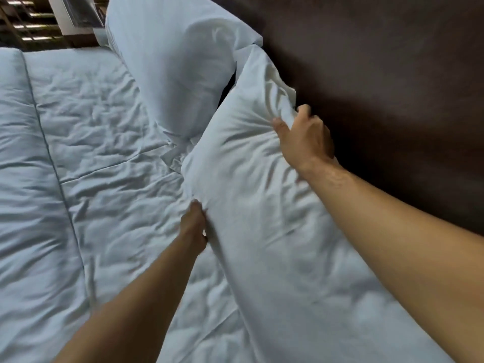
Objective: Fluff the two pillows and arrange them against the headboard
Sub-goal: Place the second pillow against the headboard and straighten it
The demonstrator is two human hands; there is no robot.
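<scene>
The right hand (305,137) is gripping the near pillow (251,184) at its headboard (379,74) edge. The left hand (193,229) is pinching its opposite edge. The far pillow (170,61) is leaning against the headboard.

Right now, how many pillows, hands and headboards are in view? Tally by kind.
Pillows: 2, near pillow and far pillow
Hands: 2, left hand and right hand, both gripping the near pillow
Headboards: 1, dark headboard
Total: 5
</scene>
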